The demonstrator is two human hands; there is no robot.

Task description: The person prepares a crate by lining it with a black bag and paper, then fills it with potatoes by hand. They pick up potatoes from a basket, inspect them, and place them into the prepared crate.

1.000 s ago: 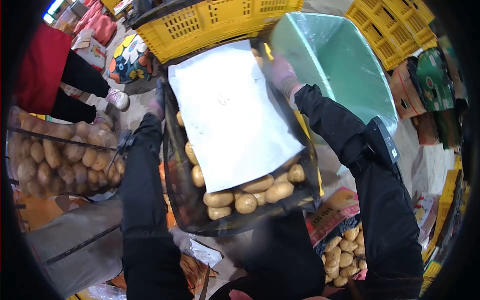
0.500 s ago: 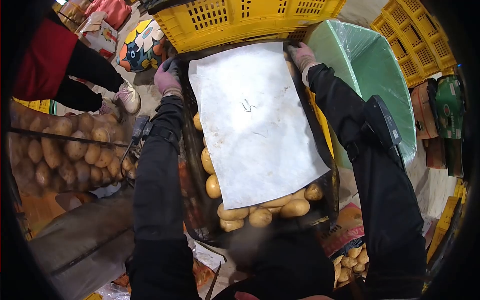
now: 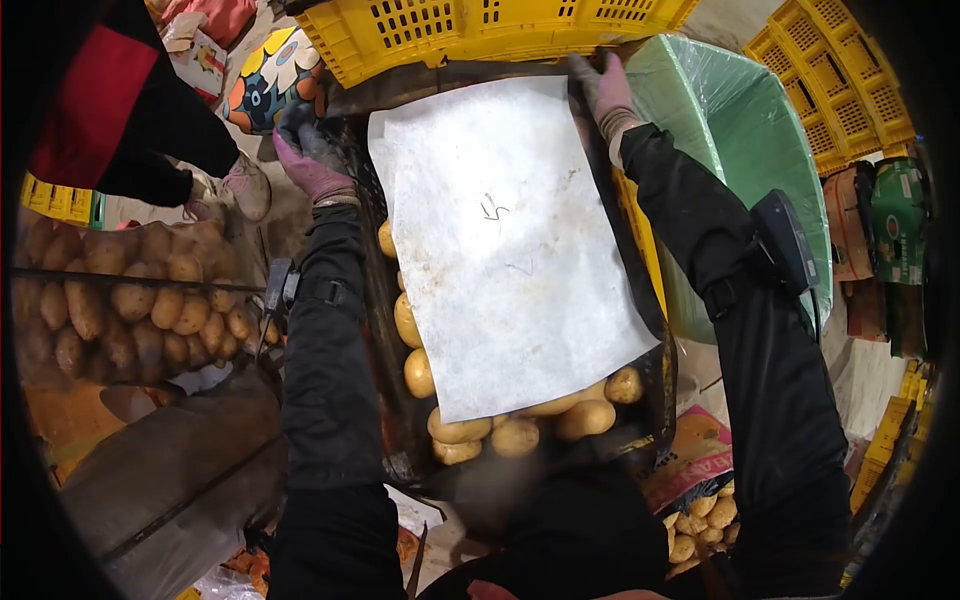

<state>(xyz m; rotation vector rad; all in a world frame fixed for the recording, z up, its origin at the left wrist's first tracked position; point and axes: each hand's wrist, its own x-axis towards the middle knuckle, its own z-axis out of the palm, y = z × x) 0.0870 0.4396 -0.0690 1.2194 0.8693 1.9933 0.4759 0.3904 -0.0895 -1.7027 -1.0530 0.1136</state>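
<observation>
A white sheet (image 3: pixel 510 250) with handwritten marks covers most of a dark-lined crate (image 3: pixel 655 400) in front of me. Potatoes (image 3: pixel 585 419) show beyond the sheet's near and left edges. My left hand (image 3: pixel 312 158), in a pink and dark glove, is beside the crate's far left corner, fingers stretched out and holding nothing. At the far right corner, close to the rim, my right hand (image 3: pixel 606 95) has its gloved fingers apart, also holding nothing.
A yellow crate (image 3: pixel 480 35) stands just beyond, and a green lined bin (image 3: pixel 750 130) on the right. Net-bagged potatoes (image 3: pixel 140 300) lie left, near another person's shoes (image 3: pixel 247 188). A patterned round cushion-like object (image 3: pixel 275 80) sits at the far left.
Both hands have let go of the crate's far corners and opened. The left hand has moved outward to the left, and the right hand slightly up. The crate looks slightly shifted left.
</observation>
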